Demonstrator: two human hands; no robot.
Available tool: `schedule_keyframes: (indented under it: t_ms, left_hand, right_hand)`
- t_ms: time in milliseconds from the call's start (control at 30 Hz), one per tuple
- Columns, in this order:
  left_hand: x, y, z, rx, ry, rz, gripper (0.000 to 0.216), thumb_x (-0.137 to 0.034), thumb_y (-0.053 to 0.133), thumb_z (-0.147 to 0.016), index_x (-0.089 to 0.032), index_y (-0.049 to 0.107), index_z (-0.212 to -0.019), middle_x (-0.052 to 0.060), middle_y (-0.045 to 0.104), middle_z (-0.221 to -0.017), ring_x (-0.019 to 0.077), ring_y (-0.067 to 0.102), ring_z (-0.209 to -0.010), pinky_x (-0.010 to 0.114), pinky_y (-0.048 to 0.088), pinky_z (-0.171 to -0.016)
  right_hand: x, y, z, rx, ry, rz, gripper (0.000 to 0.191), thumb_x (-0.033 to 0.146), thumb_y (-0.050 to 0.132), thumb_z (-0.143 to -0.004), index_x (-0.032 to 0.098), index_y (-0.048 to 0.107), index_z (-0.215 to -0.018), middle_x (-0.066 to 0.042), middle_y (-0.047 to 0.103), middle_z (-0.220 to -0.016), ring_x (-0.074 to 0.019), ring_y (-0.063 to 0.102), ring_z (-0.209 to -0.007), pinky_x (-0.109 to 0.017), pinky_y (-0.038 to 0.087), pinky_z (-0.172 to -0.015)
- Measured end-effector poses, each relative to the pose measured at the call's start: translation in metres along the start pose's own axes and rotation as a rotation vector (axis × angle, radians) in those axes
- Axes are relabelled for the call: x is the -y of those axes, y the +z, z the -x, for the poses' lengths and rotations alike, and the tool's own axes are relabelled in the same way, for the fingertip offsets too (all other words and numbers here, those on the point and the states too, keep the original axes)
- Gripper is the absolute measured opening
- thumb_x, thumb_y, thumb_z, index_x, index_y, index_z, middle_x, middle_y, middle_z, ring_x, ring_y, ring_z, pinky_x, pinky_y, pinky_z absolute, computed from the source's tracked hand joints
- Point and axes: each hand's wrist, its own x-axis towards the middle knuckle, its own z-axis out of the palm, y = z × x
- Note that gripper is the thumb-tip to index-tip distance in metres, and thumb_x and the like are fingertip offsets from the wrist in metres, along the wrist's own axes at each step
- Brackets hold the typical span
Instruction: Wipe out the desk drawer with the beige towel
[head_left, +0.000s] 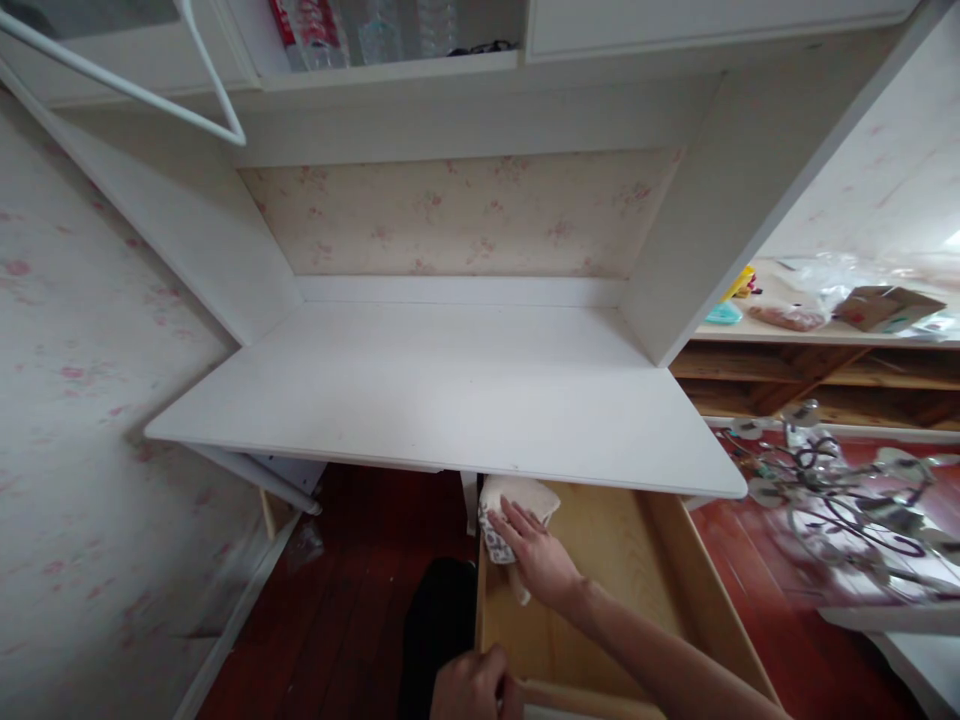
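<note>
A pulled-out wooden drawer [592, 640] juts from under the white desk [450, 380]. In its back left corner lies a pale cloth [517, 492] with a brown pattern on one part, bunched against the left side wall. My right hand [536, 555] rests on this cloth from above, its fingers stretched out and somewhat apart, the palm facing down. At the bottom of the view, my left hand [476, 685] is closed over the drawer's front left corner, with the fingers curled and partly cut off by the frame edge.
Above the desk, a hutch shelf [390, 70] holds clear plastic bottles. A white wire frame [150, 95] hangs at upper left. On the right, a chandelier [847, 500] lies low near the red floor, before a wooden shelf unit [825, 375] with bags and a box on top.
</note>
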Motion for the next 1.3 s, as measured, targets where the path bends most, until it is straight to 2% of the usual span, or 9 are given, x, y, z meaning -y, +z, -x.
schedule_keyframes:
  t_ms: [100,200,267,467,700,900,1033,1167,1300]
  left_hand:
    - [-0.001,-0.001,0.0,-0.01,0.006,0.002,0.018,-0.014,0.048,-0.074,-0.024,0.063,-0.07,0.003,0.066,-0.063,0.0175,0.064,-0.061,0.025,0.038,-0.055]
    - [-0.002,-0.004,0.0,-0.012,0.002,0.004,0.018,-0.015,0.046,-0.075,-0.023,0.062,-0.07,0.003,0.066,-0.064,0.0172,0.064,-0.061,0.025,0.038,-0.055]
    - [-0.003,-0.006,0.001,-0.019,-0.001,0.01,0.02,-0.016,0.044,-0.076,-0.023,0.062,-0.07,0.003,0.067,-0.064,0.0171,0.064,-0.061,0.025,0.037,-0.056]
    - [-0.005,-0.011,0.001,-0.04,-0.026,0.004,0.021,-0.016,0.044,-0.076,-0.022,0.062,-0.07,0.003,0.068,-0.065,0.017,0.064,-0.063,0.025,0.037,-0.056]
    - [-0.003,-0.005,0.002,-0.027,-0.047,-0.077,0.021,-0.014,0.046,-0.079,-0.023,0.065,-0.076,0.002,0.069,-0.068,0.0168,0.066,-0.065,0.023,0.039,-0.058]
    - [0.001,-0.002,-0.002,0.026,-0.01,-0.066,0.022,-0.014,0.045,-0.08,-0.021,0.066,-0.077,0.003,0.068,-0.067,0.0168,0.066,-0.064,0.023,0.039,-0.057]
    - [0.004,0.0,-0.005,0.055,-0.009,-0.073,0.021,-0.014,0.046,-0.079,-0.021,0.066,-0.079,0.003,0.069,-0.068,0.0168,0.066,-0.065,0.023,0.04,-0.058]
    - [0.004,0.0,-0.004,0.038,-0.029,-0.065,0.024,-0.015,0.043,-0.081,-0.021,0.066,-0.079,0.003,0.069,-0.069,0.0168,0.066,-0.066,0.024,0.041,-0.06]
    - [-0.001,-0.004,-0.003,0.009,-0.042,-0.037,0.026,-0.015,0.041,-0.083,-0.022,0.066,-0.079,0.003,0.07,-0.07,0.0164,0.067,-0.068,0.023,0.041,-0.062]
  right_hand:
    - [-0.009,-0.002,0.022,0.168,-0.054,0.09,0.089,0.003,0.047,-0.064,0.032,0.033,-0.147,-0.004,0.02,-0.159,-0.0318,0.017,-0.144,-0.054,0.017,-0.115]
    - [-0.013,0.006,0.037,0.342,-0.11,0.098,0.086,0.008,0.051,-0.065,0.039,0.036,-0.144,-0.002,0.024,-0.158,-0.0398,0.013,-0.143,-0.071,0.013,-0.107]
    - [-0.013,0.014,0.041,0.382,-0.115,0.095,0.089,0.011,0.054,-0.064,0.04,0.032,-0.145,-0.001,0.023,-0.158,-0.0437,0.008,-0.142,-0.078,0.007,-0.101]
    - [-0.01,0.032,0.024,0.234,-0.051,0.089,0.08,0.028,0.056,-0.074,0.036,0.027,-0.148,-0.001,0.031,-0.155,-0.042,0.009,-0.143,-0.076,-0.011,-0.101]
    - [-0.009,0.025,-0.027,0.142,0.208,0.177,0.079,0.032,0.049,-0.079,0.025,0.019,-0.152,-0.004,0.0,-0.161,-0.0429,-0.005,-0.143,-0.074,-0.005,-0.103]
    - [-0.023,0.017,-0.055,0.175,0.27,0.191,0.076,0.022,0.042,-0.08,0.027,0.018,-0.152,-0.002,0.0,-0.161,-0.0422,-0.003,-0.143,-0.077,-0.005,-0.1]
    - [-0.032,0.01,-0.054,0.13,0.287,0.18,0.073,0.019,0.042,-0.08,0.032,0.024,-0.15,-0.001,0.012,-0.16,-0.0399,0.005,-0.143,-0.078,-0.001,-0.098]
    - [-0.044,0.001,-0.041,0.056,0.3,0.24,0.07,0.018,0.045,-0.08,0.03,0.032,-0.147,-0.004,0.022,-0.158,-0.042,0.011,-0.141,-0.074,0.003,-0.101]
    - [-0.066,-0.001,-0.027,0.075,0.321,0.307,0.068,0.017,0.047,-0.081,0.033,0.035,-0.145,-0.004,0.022,-0.158,-0.0429,0.014,-0.139,-0.074,0.009,-0.1]
